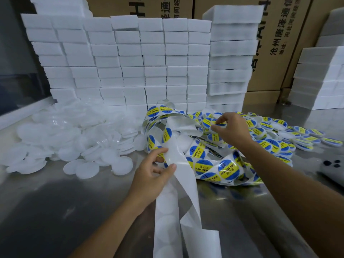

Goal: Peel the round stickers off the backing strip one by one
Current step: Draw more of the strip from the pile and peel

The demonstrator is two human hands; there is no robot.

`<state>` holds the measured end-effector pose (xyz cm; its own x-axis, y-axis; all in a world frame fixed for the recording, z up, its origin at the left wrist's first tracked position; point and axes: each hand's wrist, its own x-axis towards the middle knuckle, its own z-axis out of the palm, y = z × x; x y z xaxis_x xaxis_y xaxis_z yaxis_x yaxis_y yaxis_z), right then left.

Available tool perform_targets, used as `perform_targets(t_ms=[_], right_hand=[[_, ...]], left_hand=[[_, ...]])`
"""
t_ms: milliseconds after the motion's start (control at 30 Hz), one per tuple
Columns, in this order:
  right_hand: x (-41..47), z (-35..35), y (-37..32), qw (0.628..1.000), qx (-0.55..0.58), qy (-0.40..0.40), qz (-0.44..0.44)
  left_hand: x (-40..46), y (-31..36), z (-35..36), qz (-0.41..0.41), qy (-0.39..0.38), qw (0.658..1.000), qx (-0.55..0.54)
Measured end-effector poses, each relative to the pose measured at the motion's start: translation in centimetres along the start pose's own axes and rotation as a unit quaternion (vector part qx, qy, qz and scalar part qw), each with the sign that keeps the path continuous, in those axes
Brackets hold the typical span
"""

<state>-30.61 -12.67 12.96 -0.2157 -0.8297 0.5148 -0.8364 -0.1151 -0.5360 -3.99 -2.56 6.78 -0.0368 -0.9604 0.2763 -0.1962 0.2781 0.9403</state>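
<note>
Left hand: thumb and fingers pinch the white backing strip near the table's middle. Right hand: fingertips pinch a round sticker over the pile of stickered lids toward the right edge. Strip's lower end cut off by the frame's bottom; sticker partly hidden by fingers.

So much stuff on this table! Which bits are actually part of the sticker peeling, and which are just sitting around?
In use:
- backing strip, held by the left hand
- round stickers on it
- labelled lid pinched by the right hand

Lying about:
- plain white lids
- foam block stacks
- cardboard boxes
- dark phone
</note>
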Motion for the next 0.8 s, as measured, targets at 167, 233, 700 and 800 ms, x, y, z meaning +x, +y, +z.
perform_targets(t_ms=[167, 233, 700, 800], right_hand=[[1.3, 1.5, 1.6, 0.998, -0.064, -0.020, 0.002], [1.7, 1.9, 1.8, 0.995, -0.080, -0.047, 0.024], [-3.9, 0.7, -6.8, 0.983, 0.160, -0.077, -0.045], [-6.5, 1.2, -8.6, 0.962, 0.227, -0.138, -0.068]], left_hand=[[0.1, -0.1, -0.1, -0.015, -0.032, 0.999, -0.013], [0.1, -0.3, -0.1, -0.012, -0.034, 0.999, -0.018], [-0.3, 0.2, 0.2, 0.028, -0.020, 0.999, 0.000], [-0.5, 0.4, 0.2, 0.052, -0.020, 0.998, 0.022]])
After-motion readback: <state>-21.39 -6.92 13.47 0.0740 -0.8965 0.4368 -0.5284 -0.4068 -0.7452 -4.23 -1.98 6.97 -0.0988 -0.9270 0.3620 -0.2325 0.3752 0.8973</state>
